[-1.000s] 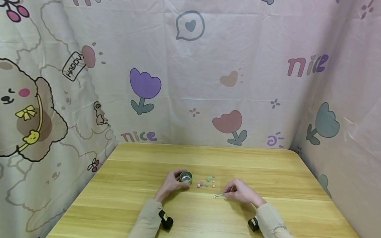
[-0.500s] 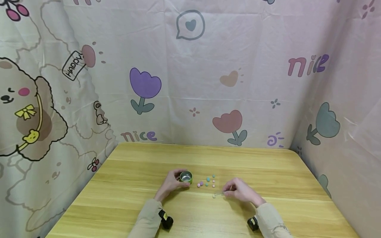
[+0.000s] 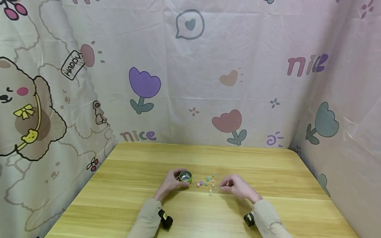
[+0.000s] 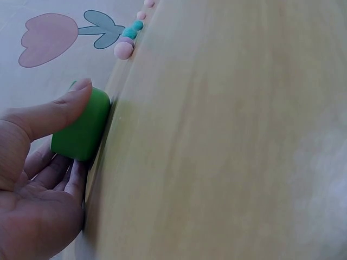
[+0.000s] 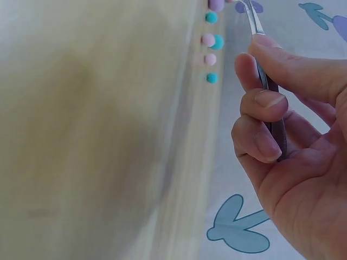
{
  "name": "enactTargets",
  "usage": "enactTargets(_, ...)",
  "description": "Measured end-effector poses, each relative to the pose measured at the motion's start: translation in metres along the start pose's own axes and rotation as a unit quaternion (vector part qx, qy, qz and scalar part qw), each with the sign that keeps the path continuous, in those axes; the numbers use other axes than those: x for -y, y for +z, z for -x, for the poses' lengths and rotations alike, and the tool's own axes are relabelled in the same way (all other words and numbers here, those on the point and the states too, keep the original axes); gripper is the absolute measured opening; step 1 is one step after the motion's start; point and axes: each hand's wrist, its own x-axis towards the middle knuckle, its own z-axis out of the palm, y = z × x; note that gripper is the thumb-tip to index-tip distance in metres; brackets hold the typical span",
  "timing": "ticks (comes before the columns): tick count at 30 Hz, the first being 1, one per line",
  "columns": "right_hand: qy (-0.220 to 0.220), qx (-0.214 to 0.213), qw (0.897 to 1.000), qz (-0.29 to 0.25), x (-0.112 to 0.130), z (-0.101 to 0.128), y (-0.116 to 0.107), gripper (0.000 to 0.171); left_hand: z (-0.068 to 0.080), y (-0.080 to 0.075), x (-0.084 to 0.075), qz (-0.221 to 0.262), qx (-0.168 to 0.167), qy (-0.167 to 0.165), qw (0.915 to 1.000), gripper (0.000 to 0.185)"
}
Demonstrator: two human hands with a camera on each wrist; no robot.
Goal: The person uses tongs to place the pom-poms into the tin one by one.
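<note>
My left hand holds a small green tin round its side, thumb on one side and fingers on the other. The tin stands upright on the table, and its top is uncovered, showing a silvery inside. In my right hand a pair of tweezers is pinched, tips pointing left toward the tin. At the tips, a small pale spot shows in the head view; whether it is a ball cannot be told. Several small pink, purple and teal balls lie between the tin and my right hand.
A wooden table lies under both hands. Behind it and at both sides hangs a printed cloth with flowers, hearts and a bear. Black cameras are strapped at both wrists.
My right hand and the tweezers have moved slightly away from me and to the left, with the tips rising toward the balls. My left hand and the tin stay in place.
</note>
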Motion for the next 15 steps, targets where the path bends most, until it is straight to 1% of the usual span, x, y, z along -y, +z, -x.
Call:
enactTargets(4,-0.016,-0.01,1.0,0.002,0.003,-0.006,0.0,0.011,0.0,0.0,0.0,0.003,0.0,0.003,1.0,0.066)
enactTargets(6,-0.016,-0.017,1.0,0.004,0.005,-0.01,0.0,0.012,0.0,0.0,0.0,0.006,0.001,0.004,1.0,0.066)
enactTargets(11,0.001,-0.032,0.999,-0.002,0.013,-0.021,0.002,0.014,0.0,-0.001,0.0,0.008,0.003,0.004,1.0,0.067)
enactTargets(15,0.004,-0.049,0.999,-0.001,0.018,-0.031,0.006,0.013,0.0,0.0,0.0,0.001,0.002,0.004,1.0,0.067)
